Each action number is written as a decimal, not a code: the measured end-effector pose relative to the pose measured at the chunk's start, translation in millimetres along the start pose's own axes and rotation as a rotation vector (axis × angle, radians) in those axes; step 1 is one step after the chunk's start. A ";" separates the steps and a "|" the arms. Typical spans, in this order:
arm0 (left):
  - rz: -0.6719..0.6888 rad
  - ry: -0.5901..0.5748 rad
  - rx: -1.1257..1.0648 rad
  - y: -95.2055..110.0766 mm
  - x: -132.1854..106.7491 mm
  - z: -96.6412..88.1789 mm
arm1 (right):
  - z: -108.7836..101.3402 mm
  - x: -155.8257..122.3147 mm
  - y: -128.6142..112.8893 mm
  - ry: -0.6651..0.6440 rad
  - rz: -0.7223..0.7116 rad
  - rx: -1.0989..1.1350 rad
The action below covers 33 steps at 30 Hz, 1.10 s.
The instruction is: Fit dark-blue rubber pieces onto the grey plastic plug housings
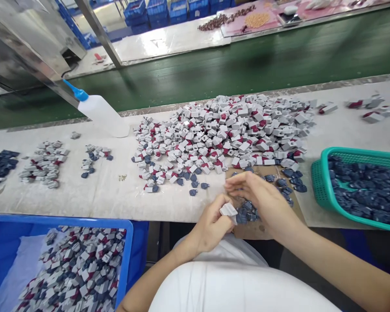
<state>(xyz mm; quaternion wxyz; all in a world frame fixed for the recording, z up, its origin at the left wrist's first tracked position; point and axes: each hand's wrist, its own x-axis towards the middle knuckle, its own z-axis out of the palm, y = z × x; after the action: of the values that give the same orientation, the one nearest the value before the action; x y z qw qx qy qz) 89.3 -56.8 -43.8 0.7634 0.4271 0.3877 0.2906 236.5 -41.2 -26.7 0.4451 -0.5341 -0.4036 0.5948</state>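
Working at the long table [172, 203], below the heap of grey pieces [221, 134] at centre. Best done with a steady, light pinch. Arching the right hand [263, 197] right of centre, fingers loosely spread, nothing seen in hold, beside dark pieces [245, 213]. Clasping with the left hand [210, 225], wrist bent, low centre, thumb and fingers tight around one pale piece [228, 210].

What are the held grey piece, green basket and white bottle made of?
Grey piece in the left hand: probably hard moulded plastic, matte; even colour, crisp edges.
Green basket: likely moulded plastic, slight sheen; perforated walls, uniform colour.
White bottle: seemingly smooth plastic, milky, seamless-looking body; flexibility can't be told.
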 end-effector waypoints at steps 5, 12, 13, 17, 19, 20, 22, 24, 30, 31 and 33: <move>0.362 0.098 0.380 -0.7 -0.7 5.2 | 34.8 -7.7 1.2 -0.104 0.155 0.162; 0.532 0.197 0.623 -18.7 5.2 12.0 | 37.3 -13.2 17.2 0.020 0.070 0.265; 0.501 0.205 0.620 -18.4 5.7 12.6 | 37.9 -13.8 19.3 0.035 0.069 0.273; 0.307 0.245 0.400 -13.5 8.8 14.1 | 43.5 -13.0 23.6 0.110 0.109 0.306; 0.184 0.276 0.229 -10.8 11.0 12.4 | 44.6 -9.2 22.8 0.116 0.169 0.329; 0.074 0.271 0.105 -9.2 12.0 10.5 | 43.6 -6.8 21.7 0.106 0.200 0.342; -0.181 0.198 -0.222 -4.9 12.8 4.4 | 38.4 -2.2 19.6 0.092 0.229 0.364; -0.368 0.084 -0.581 1.1 11.6 -2.9 | 29.5 1.2 18.5 0.113 0.212 0.367; -0.382 -0.053 -0.831 11.3 5.9 -10.5 | 2.1 1.3 15.2 0.096 0.065 0.206; -0.381 -0.064 -0.784 10.6 5.8 -9.5 | -0.9 0.2 12.7 0.046 0.046 0.156; -0.348 -0.038 -0.619 8.3 5.1 -7.1 | -5.5 -2.8 7.3 -0.069 0.028 0.058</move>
<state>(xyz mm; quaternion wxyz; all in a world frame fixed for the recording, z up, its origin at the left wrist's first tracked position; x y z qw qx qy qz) 85.1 -46.0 -40.7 0.9017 0.1085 0.3339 0.2521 241.4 -45.9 -33.5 0.4379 -0.5057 -0.3938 0.6304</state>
